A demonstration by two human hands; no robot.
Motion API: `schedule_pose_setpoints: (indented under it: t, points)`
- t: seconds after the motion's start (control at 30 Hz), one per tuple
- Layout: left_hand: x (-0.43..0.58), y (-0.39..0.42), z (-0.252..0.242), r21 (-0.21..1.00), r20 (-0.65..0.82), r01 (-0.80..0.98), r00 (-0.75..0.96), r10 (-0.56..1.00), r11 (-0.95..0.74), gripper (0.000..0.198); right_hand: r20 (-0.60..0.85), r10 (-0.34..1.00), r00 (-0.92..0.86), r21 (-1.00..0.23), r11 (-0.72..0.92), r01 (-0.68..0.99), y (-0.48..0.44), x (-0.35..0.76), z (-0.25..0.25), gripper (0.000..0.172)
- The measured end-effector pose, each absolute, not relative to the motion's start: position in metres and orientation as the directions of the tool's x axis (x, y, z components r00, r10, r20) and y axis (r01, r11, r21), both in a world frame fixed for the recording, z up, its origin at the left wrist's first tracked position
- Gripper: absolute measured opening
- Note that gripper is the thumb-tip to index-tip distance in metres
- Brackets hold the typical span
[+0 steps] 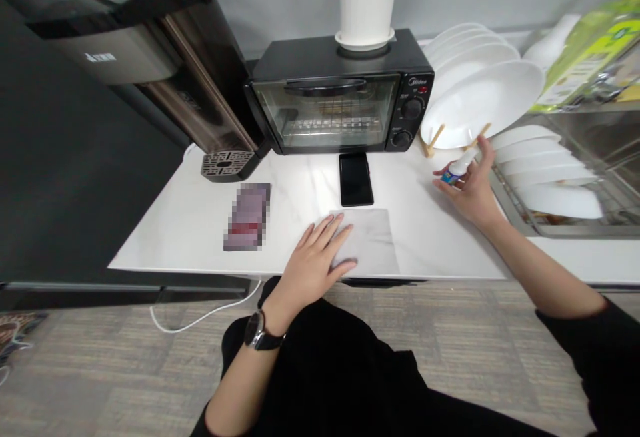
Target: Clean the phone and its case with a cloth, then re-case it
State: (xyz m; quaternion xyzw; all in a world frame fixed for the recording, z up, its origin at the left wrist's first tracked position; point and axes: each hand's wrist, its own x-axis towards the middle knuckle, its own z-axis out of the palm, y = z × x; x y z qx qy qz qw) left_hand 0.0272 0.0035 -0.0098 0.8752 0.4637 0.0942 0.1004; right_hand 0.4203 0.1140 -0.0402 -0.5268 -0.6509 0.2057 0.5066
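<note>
A white marble-patterned countertop is stretching across the view, carrying a tall dark appliance at the left with its round drip grate resting on the surface. A black toaster oven is sitting at the back with a white ribbed vase standing on its roof. White plates are leaning in a wooden rack just right of the oven, and more are lying in a wire basket beyond. A black phone is lying flat before the oven. The left hand, fingers spread, is pressing flat on a pale grey cloth near the front edge. The right hand is gripping a small white bottle with a blue label, just beside the plate rack.
</note>
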Motion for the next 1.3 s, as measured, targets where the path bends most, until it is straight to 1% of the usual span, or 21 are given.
schedule_pose_setpoints:
  t: [0.07, 0.1, 0.17, 0.2, 0.23, 0.27, 0.3, 0.33, 0.4, 0.47, 0.57, 0.67, 0.77, 0.87, 0.93, 0.97, 1.0, 1.1, 1.17, 1.23, 1.3]
  points:
    - [0.026, 0.001, -0.008, 0.252, 0.079, 0.799, 0.545, 0.834, -0.546, 0.074, 0.532, 0.836, 0.137, -0.729, 0.37, 0.576, 0.094, 0.416, -0.033, 0.107]
    - [0.025, 0.0, -0.008, 0.244, 0.076, 0.8, 0.547, 0.833, -0.548, 0.074, 0.605, 0.775, 0.18, -0.669, 0.372, 0.644, 0.082, 0.413, -0.028, 0.096]
    - [0.022, -0.002, -0.008, 0.225, 0.054, 0.798, 0.563, 0.825, -0.559, 0.072, 0.741, 0.64, 0.203, -0.548, 0.403, 0.733, 0.058, 0.404, -0.021, 0.066]
    - [0.021, -0.003, -0.009, 0.222, 0.038, 0.793, 0.574, 0.818, -0.567, 0.071, 0.754, 0.636, 0.164, -0.516, 0.42, 0.746, 0.048, 0.397, -0.018, 0.052]
    - [0.019, -0.003, -0.009, 0.227, 0.027, 0.788, 0.582, 0.813, -0.572, 0.071, 0.739, 0.669, 0.076, -0.489, 0.455, 0.744, 0.04, 0.389, -0.015, 0.04]
    - [0.018, -0.004, -0.008, 0.241, 0.023, 0.785, 0.584, 0.812, -0.571, 0.072, 0.683, 0.729, -0.049, -0.477, 0.496, 0.726, 0.034, 0.381, -0.013, 0.029]
    - [0.017, -0.004, -0.007, 0.259, 0.026, 0.784, 0.578, 0.816, -0.564, 0.073, 0.595, 0.782, -0.187, -0.478, 0.532, 0.699, 0.032, 0.371, -0.012, 0.021]
    - [0.016, -0.002, -0.006, 0.278, 0.039, 0.785, 0.566, 0.823, -0.553, 0.074, 0.503, 0.808, -0.308, -0.486, 0.558, 0.673, 0.033, 0.361, -0.01, 0.018]
    - [0.018, 0.006, 0.0, 0.3, 0.081, 0.797, 0.526, 0.847, -0.524, 0.071, 0.376, 0.82, -0.432, -0.506, 0.573, 0.645, 0.046, 0.343, -0.005, 0.024]
    - [0.027, 0.022, 0.006, 0.29, 0.12, 0.829, 0.464, 0.877, -0.479, 0.063, 0.352, 0.84, -0.413, -0.515, 0.542, 0.664, 0.072, 0.329, 0.0, 0.028]
    - [0.054, 0.062, 0.014, 0.237, 0.129, 0.907, 0.325, 0.937, -0.347, 0.053, 0.303, 0.878, -0.371, -0.516, 0.479, 0.71, 0.121, 0.311, 0.003, 0.027]
    - [0.087, 0.104, 0.018, 0.18, 0.103, 0.957, 0.21, 0.972, -0.226, 0.071, 0.269, 0.907, -0.324, -0.532, 0.421, 0.735, 0.156, 0.299, -0.001, 0.028]
    - [0.104, 0.134, 0.019, 0.134, 0.07, 0.974, 0.177, 0.982, -0.185, 0.081, 0.234, 0.911, -0.341, -0.579, 0.412, 0.703, 0.167, 0.295, -0.008, 0.019]
    - [0.093, 0.151, 0.019, 0.125, 0.013, 0.964, 0.234, 0.972, -0.233, 0.082, 0.227, 0.914, -0.336, -0.648, 0.399, 0.649, 0.164, 0.297, -0.015, 0.017]
    - [0.075, 0.162, 0.02, 0.144, -0.054, 0.945, 0.303, 0.951, -0.293, 0.073, 0.256, 0.93, -0.263, -0.702, 0.366, 0.612, 0.164, 0.298, -0.019, 0.017]
    - [0.066, 0.169, 0.021, 0.153, -0.072, 0.934, 0.338, 0.938, -0.324, 0.066, 0.275, 0.938, -0.21, -0.73, 0.346, 0.589, 0.165, 0.299, -0.022, 0.017]
    - [0.058, 0.175, 0.021, 0.161, -0.073, 0.92, 0.373, 0.925, -0.358, 0.064, 0.29, 0.944, -0.155, -0.759, 0.326, 0.563, 0.168, 0.298, -0.025, 0.017]
    - [0.045, 0.186, 0.021, 0.203, -0.048, 0.866, 0.475, 0.879, -0.457, 0.075, 0.296, 0.955, -0.025, -0.845, 0.274, 0.46, 0.175, 0.297, -0.035, 0.032]
    - [0.044, 0.185, 0.019, 0.23, -0.017, 0.829, 0.527, 0.85, -0.509, 0.082, 0.263, 0.965, 0.002, -0.897, 0.244, 0.369, 0.179, 0.296, -0.04, 0.041]
    - [0.048, 0.18, 0.018, 0.259, 0.044, 0.784, 0.574, 0.818, -0.564, 0.083, 0.222, 0.975, 0.009, -0.938, 0.211, 0.275, 0.181, 0.295, -0.041, 0.048]
    - [0.054, 0.173, 0.017, 0.274, 0.115, 0.737, 0.613, 0.782, -0.618, 0.079, 0.174, 0.985, 0.003, -0.968, 0.17, 0.184, 0.181, 0.293, -0.039, 0.053]
